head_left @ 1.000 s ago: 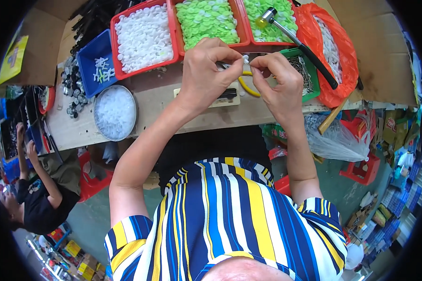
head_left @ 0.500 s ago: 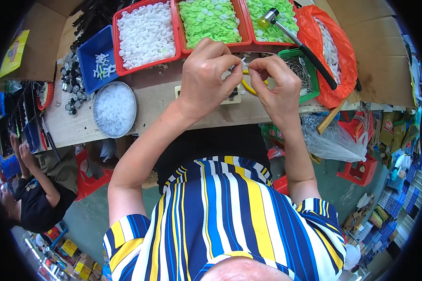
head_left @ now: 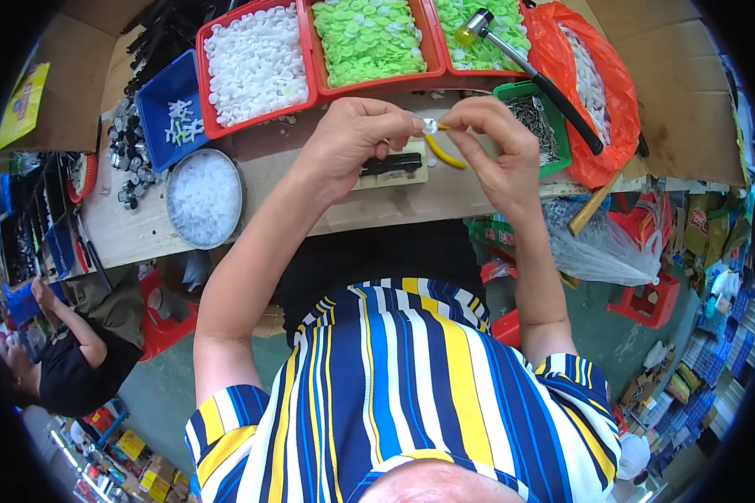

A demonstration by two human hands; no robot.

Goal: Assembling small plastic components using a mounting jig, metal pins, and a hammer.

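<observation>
Above the middle of the table, my left hand [head_left: 344, 142] pinches a small white plastic piece [head_left: 430, 126] between thumb and fingertips. My right hand [head_left: 497, 149] meets it from the other side, thumb and forefinger closed at the piece's right edge. The piece's exact kind is too small to make out. Under my hands lies a cream block [head_left: 411, 176] with a black elongated part [head_left: 392, 163] set on it. A yellow curved handle [head_left: 446, 153] lies just behind, partly hidden by my fingers.
Red trays hold white plastic pieces [head_left: 256, 63] and green discs [head_left: 365, 42]. A hammer [head_left: 533, 71] rests across the right tray. A green box [head_left: 533, 126] contains metal pins; a round tin [head_left: 205, 199] and blue tray [head_left: 169, 109] stand left. Another person [head_left: 71, 360] sits at far left.
My left hand has shifted left and slightly down, uncovering the black part on the block. The white piece now shows more fully between my fingertips. The right hand has barely moved.
</observation>
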